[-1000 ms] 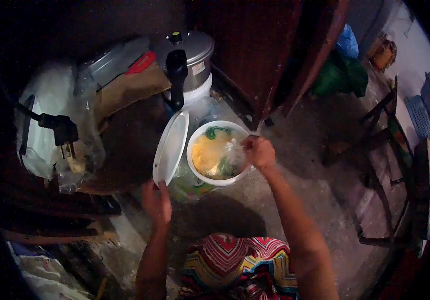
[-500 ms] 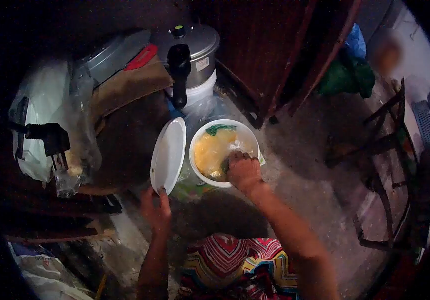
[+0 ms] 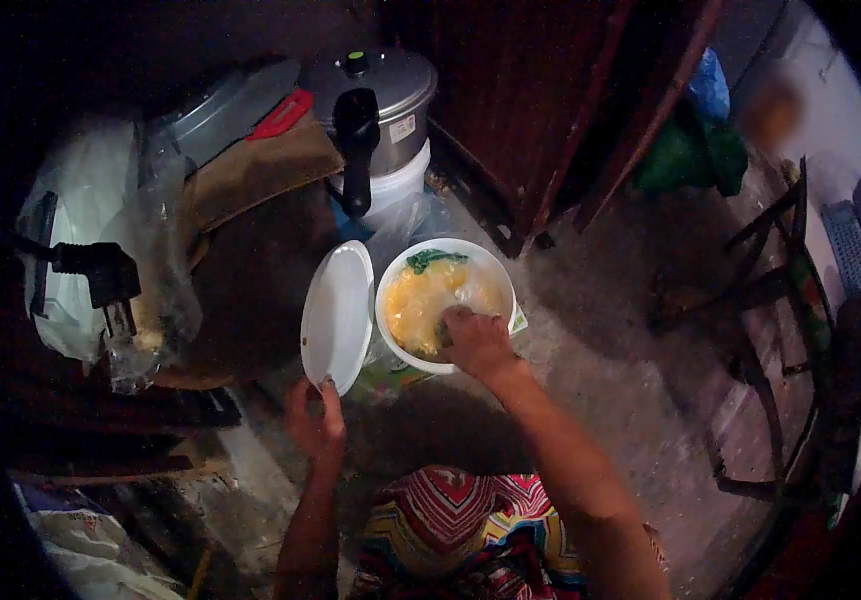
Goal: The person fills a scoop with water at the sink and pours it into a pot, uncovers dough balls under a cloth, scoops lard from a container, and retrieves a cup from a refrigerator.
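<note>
My left hand (image 3: 318,415) pinches the lower edge of a white round lid (image 3: 338,318), which stands tilted up beside a round white tub (image 3: 506,285). Inside the tub are see-through plastic bags with yellow contents (image 3: 412,308) and something dark green (image 3: 435,260) near the far rim. Reaching in over the near right rim, my right hand (image 3: 480,342) has its fingers curled down among the bags. Whatever lies under those fingertips is mostly hidden; a dark greenish patch shows beside them.
Behind the tub, a steel pressure cooker (image 3: 390,110) with a black handle rests on a white container (image 3: 390,185). A black plug (image 3: 100,275) hangs at the left. A dark metal frame (image 3: 775,330) stands at the right, with a person blurred beyond. A wooden door (image 3: 520,110) is at the back.
The lid has turned slightly so that more of its face shows. My right hand has shifted a little to the left inside the tub.
</note>
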Available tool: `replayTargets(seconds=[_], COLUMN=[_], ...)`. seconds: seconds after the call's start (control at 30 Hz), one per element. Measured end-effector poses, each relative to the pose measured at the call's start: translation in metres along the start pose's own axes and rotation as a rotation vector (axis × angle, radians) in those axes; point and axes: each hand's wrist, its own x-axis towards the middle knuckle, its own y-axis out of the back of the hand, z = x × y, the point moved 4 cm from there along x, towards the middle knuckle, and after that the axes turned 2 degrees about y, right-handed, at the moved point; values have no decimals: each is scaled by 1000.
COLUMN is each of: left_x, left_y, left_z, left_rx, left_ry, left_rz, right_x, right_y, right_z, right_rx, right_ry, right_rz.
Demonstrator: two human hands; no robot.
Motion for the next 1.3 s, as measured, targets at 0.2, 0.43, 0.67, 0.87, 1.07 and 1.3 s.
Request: replayTargets(seconds=[0.2, 0.43, 0.67, 0.87, 1.07, 1.3], left_x=[-3, -7, -3, -12, -9, -12], left_y=[4, 10, 11, 18, 17, 20], left_z=[2, -3, 3, -2, 1, 4], left_rx=[12, -17, 39, 102, 1, 69], left_ry=[-28, -7, -57, -32, -20, -105], left_rz=[25, -5, -1, -12, -56, -6], right_x=[-3, -5, -1, 0, 22, 34], right_y=[17, -4, 14, 46, 8, -8], right_z=[-1, 2, -3, -18, -9, -3], right_rx=[-35, 64, -61, 4, -83, -84], right_ry=[113, 80, 102, 132, 15, -25], right_rz=[-236, 62, -76, 282, 8, -133])
